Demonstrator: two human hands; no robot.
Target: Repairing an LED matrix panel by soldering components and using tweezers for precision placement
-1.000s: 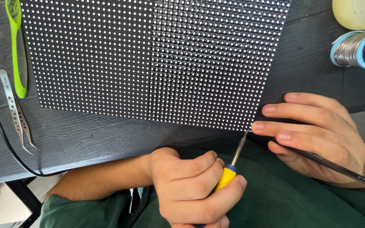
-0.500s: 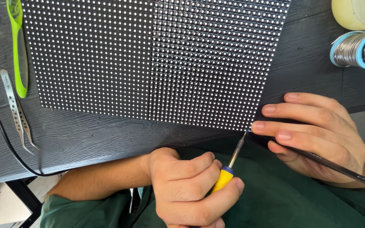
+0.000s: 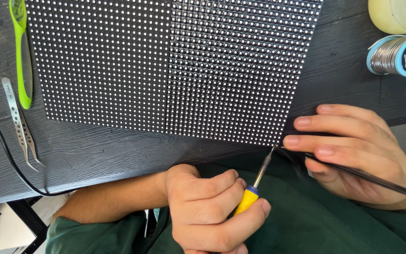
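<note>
A black LED matrix panel [image 3: 175, 66], covered in rows of small pale dots, is laid flat on a dark wood-grain table [image 3: 99, 155]; its near right corner is reached at the table's front edge. The left hand [image 3: 212, 207] is closed in a fist around a screwdriver with a yellow handle [image 3: 252, 190], whose thin metal shaft is angled up so that the tip is placed at that corner of the panel. The right hand [image 3: 353, 150] is held just beside the same corner, fingers extended and close together, with the index fingertip touching or nearly touching the panel's edge. A thin dark rod or cable [image 3: 377, 181] is seen running under the right hand's fingers; whether it is actually gripped cannot be told from this view.

To the left of the panel, a green-handled tool [image 3: 22, 51] and a pair of metal tweezers [image 3: 20, 124] are laid on the table, with a black cable [image 3: 5, 155] curving past them. At the upper right, a spool of solder wire [image 3: 398, 54] and a pale jar [image 3: 395, 14] are noted.
</note>
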